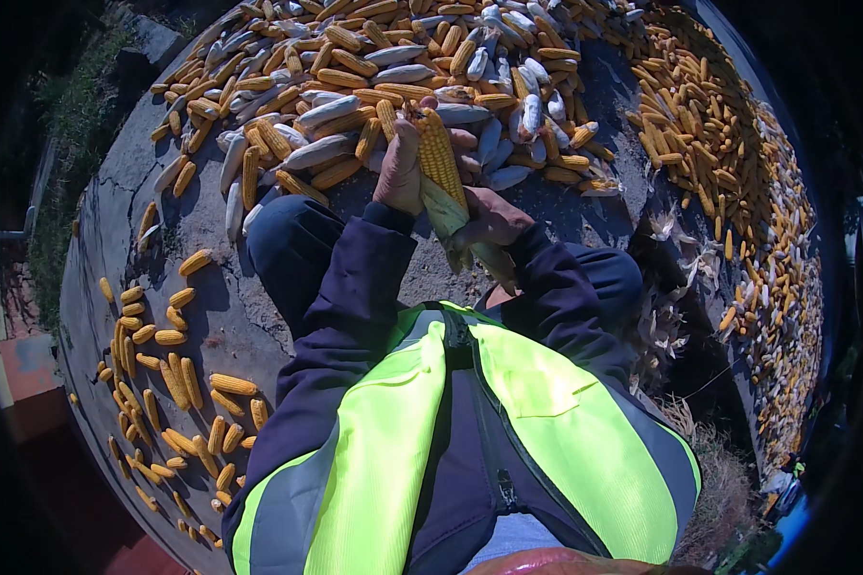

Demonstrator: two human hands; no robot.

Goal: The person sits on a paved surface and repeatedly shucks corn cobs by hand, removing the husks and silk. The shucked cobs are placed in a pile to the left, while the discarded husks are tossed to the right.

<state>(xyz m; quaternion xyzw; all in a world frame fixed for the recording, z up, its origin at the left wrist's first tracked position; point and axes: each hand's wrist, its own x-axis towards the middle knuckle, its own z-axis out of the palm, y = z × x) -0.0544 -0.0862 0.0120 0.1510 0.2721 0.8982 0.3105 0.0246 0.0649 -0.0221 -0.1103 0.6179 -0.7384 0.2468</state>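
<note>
Both hands meet over the ground between my bent knees, around one ear of corn (440, 154). Its yellow kernels are bare along the upper part, while pale green husk (440, 205) still wraps the lower end and hangs down. My left hand (400, 169) grips the ear from the left, with fingertips showing on its far right side. Lower down, my right hand (492, 215) is closed on the husk near the ear's base. Just beyond the hands lies a heap of corn ears (345, 79), some bare and yellow, others in whitish husks.
Bare yellow ears (187, 384) lie scattered on the cracked concrete (248, 316) to my left. A larger corn pile (697, 122) stretches along the right. Loose dry husks (661, 323) collect beside my right knee, near dry grass (712, 460).
</note>
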